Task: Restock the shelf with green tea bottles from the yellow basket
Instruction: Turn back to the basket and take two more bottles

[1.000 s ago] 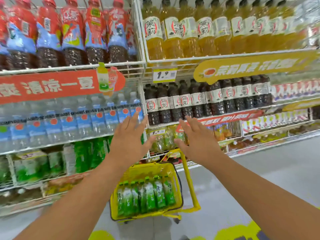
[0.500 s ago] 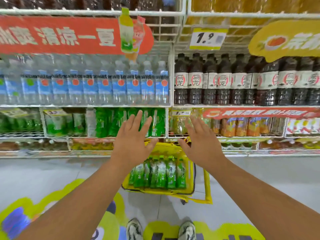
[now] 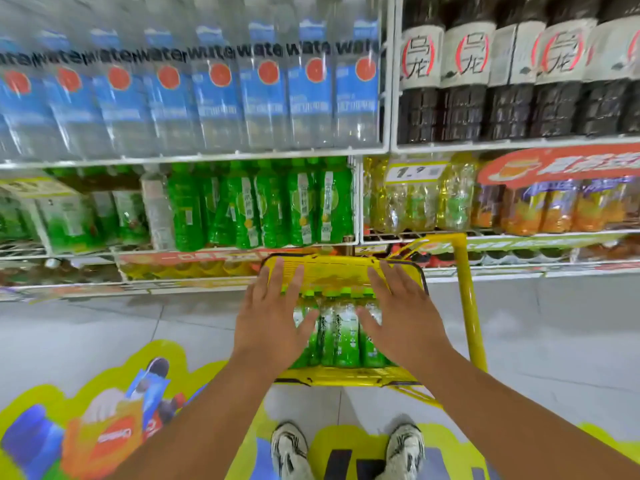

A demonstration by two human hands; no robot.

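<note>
A yellow basket (image 3: 341, 271) stands on the floor in front of the shelf, its handle raised on the right. Several green tea bottles (image 3: 337, 332) lie side by side in it, green caps pointing to the shelf. My left hand (image 3: 273, 318) hovers over the left bottles with its fingers straight and spread. My right hand (image 3: 398, 318) hovers over the right bottles in the same way. Neither hand grips a bottle. On the lower shelf stands a row of green bottles (image 3: 277, 206) behind a white wire rail.
Above the green bottles are water bottles (image 3: 194, 88) and dark tea bottles (image 3: 512, 74). Yellow and orange drinks (image 3: 485, 202) fill the shelf to the right. The basket's yellow handle (image 3: 465, 289) rises at the right. My shoes (image 3: 346, 452) stand on a coloured floor sticker.
The view has dropped and come closer to the basket. Both hands have moved down from in front of the shelf to just over the bottles in the basket.
</note>
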